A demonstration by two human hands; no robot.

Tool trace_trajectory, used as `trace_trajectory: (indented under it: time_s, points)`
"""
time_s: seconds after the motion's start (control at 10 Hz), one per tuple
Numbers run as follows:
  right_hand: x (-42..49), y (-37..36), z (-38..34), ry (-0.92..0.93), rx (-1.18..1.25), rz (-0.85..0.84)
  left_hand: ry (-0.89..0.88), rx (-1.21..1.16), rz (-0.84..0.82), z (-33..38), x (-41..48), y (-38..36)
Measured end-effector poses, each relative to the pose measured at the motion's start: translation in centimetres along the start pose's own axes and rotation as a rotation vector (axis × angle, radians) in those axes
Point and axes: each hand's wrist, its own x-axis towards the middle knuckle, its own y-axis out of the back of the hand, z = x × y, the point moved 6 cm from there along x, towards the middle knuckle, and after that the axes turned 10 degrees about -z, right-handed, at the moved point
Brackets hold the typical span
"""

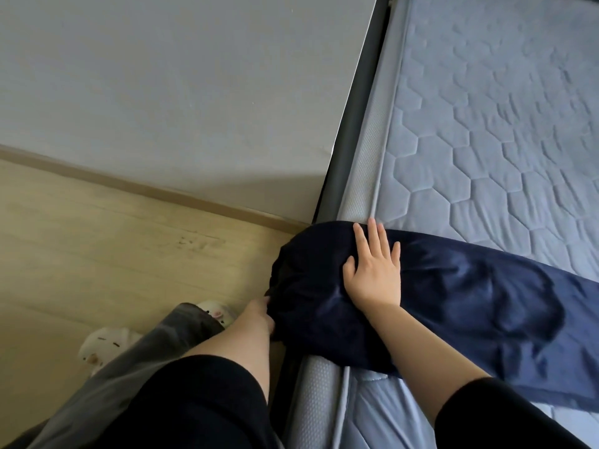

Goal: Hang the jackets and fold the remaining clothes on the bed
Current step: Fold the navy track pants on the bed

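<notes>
A dark navy garment (470, 296) lies spread across the quilted blue-grey mattress (486, 124), and its left end hangs over the bed's edge. My right hand (372, 270) lies flat on the cloth near that edge, fingers straight and spread. My left hand (259, 314) is down beside the bed at the hanging end of the garment. Its fingers are tucked into the fabric and mostly hidden, so they seem to grip it.
The dark bed frame rail (353, 124) runs along the mattress beside a grey wall (162, 92). A light wooden floor (97, 238) lies to the left, with my feet in white slippers (103, 345) and grey trousers next to the bed.
</notes>
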Motion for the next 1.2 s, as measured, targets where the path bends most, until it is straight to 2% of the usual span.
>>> trace_trajectory:
  time_s: [0.1,0.2,0.3,0.4,0.5,0.6,0.7,0.8,0.9,1.0,1.1,1.2]
  points:
    - [0.1,0.0,0.0,0.002,0.007,0.001,-0.099,-0.077,0.066,1.2,-1.8,0.1]
    - [0.1,-0.1,-0.1,-0.003,-0.002,-0.007,-0.276,-0.255,0.240,2.4,-3.6,-0.4]
    - [0.1,-0.2,-0.1,-0.012,-0.022,-0.030,-0.459,-0.371,0.237,4.0,-4.0,0.6]
    - [0.2,-0.2,-0.1,-0.019,-0.032,-0.062,-0.473,-0.483,0.044,5.7,-4.3,0.2]
    - [0.2,-0.2,-0.2,-0.022,-0.049,-0.097,-0.489,-0.457,-0.111,8.1,-6.6,-0.8]
    - [0.4,-0.1,-0.2,-0.040,-0.050,-0.157,-0.586,-0.148,-0.042,10.6,-10.1,-2.4]
    - [0.5,0.8,-0.3,-0.025,0.061,-0.223,-0.735,0.280,0.151,12.0,-13.3,-4.4]
    - [0.5,3.5,0.2,-0.104,0.574,-0.230,-1.019,0.919,0.433,11.9,-16.1,-6.7]
    - [-0.1,6.3,1.6,-0.367,1.317,-0.168,-1.525,1.516,0.468,7.8,-18.7,-10.5]
    - [-1.2,7.9,3.2,-0.494,1.903,-0.250,-1.711,1.967,0.023,2.0,-18.5,-12.5]
    - [-3.2,8.4,5.9,-0.527,1.989,-0.350,-1.281,2.606,-0.079,-2.6,-14.7,-11.0]
    - [-5.5,7.4,8.2,-0.621,1.941,-0.386,-0.821,2.649,0.069,-3.0,-12.6,-9.2]
